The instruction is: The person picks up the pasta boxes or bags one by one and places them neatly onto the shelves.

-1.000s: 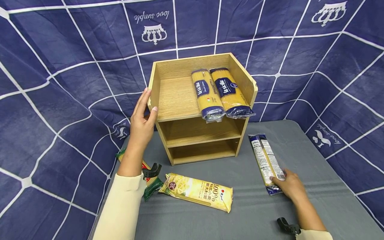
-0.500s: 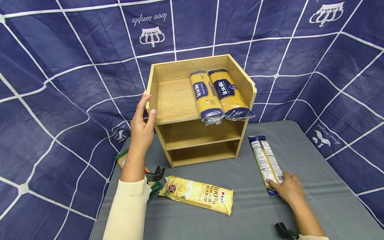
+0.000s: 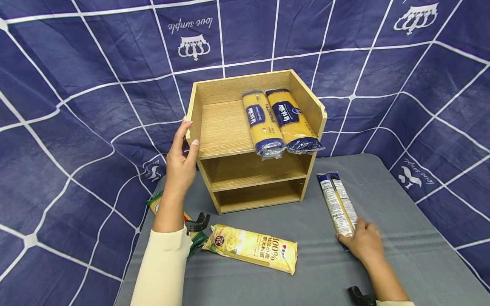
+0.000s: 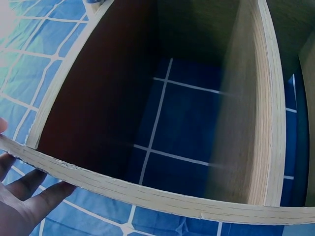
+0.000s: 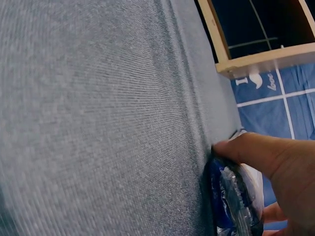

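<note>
My left hand (image 3: 181, 163) holds the left side panel of a small wooden shelf (image 3: 226, 127), thumb at the front edge and fingers along the outside. In the left wrist view, the fingers (image 4: 49, 199) lie against the panel's outer face. At the right, my right hand (image 3: 365, 242) grips the near end of a spaghetti pack (image 3: 337, 204), with its white label side up on the table. The right wrist view shows the thumb (image 5: 246, 150) on one side of the pack's crinkled blue end (image 5: 229, 196). Two yellow-and-blue spaghetti packs (image 3: 263, 123) (image 3: 292, 117) lie side by side on the shelf's top.
A yellow noodle pack (image 3: 252, 248) lies on the grey table (image 3: 317, 280) in front of the shelf. Partly behind the left forearm is a green-ended pasta pack (image 3: 197, 242). Blue cloth with white lines (image 3: 245, 34) hangs behind and at both sides.
My right hand has shifted slightly left and closed around the pack's near end, covering more of it. The left hand stays at the shelf's side panel; the view tilted a little.
</note>
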The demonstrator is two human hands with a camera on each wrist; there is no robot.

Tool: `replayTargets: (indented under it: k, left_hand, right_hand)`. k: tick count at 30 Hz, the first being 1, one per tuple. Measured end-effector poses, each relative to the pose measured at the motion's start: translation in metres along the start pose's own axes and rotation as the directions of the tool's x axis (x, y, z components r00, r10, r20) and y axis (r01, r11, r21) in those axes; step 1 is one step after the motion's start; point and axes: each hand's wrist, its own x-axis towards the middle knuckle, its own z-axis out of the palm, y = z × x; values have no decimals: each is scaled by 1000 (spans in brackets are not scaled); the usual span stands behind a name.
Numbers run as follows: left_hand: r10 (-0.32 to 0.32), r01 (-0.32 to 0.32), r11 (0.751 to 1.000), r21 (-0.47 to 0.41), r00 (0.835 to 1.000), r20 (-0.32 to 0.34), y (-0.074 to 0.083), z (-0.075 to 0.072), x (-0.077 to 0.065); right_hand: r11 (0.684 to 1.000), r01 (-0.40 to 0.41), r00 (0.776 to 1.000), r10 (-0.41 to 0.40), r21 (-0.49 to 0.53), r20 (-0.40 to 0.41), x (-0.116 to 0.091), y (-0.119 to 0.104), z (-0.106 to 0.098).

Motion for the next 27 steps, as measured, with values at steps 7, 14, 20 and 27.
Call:
replayTargets:
  k: [7,14,20,27]
  left_hand:
    - [9,-9,1000,13,1000,-18,-3,1,0]
    - [6,-6,1000,20,1000,-22,-2,2,2]
    - [13,-12,999,37,1000,-23,-1,2,0]
    - [18,-17,999,28,1000,-9,-1,0,1]
  right_hand:
    - [1000,24,994,-23,10,-107,-6,-2,5]
    - [991,124,956,-133,-54,-260,-12,-12,10]
    - [982,180,948,-189,-60,-257,-5,-15,5]
    - [989,103,993,-97,105,-64,5,-7,-18]
